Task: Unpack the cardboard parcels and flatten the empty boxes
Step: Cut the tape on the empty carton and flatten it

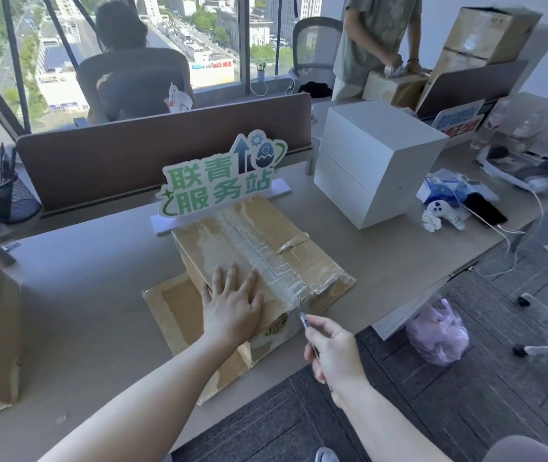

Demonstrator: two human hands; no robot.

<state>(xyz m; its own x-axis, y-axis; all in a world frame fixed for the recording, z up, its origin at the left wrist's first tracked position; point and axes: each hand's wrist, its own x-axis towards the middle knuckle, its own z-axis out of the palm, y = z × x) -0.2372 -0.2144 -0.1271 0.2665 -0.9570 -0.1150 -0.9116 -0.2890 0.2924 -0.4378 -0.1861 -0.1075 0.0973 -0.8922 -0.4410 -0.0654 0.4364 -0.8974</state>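
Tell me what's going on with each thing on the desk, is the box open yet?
cardboard box: shut, clear tape along its top seam.
left hand: open, pressed flat on the box top.
right hand: closed on a small cutter.
small cutter: tip at the near end of the tape.
flat cardboard: lying under the box.
white boxes: stacked, shut.
phone: plugged into a cable.

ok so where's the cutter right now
In the head view the cutter is pinched in the right hand, its tip at the taped cardboard box's near edge, just right of the left hand.
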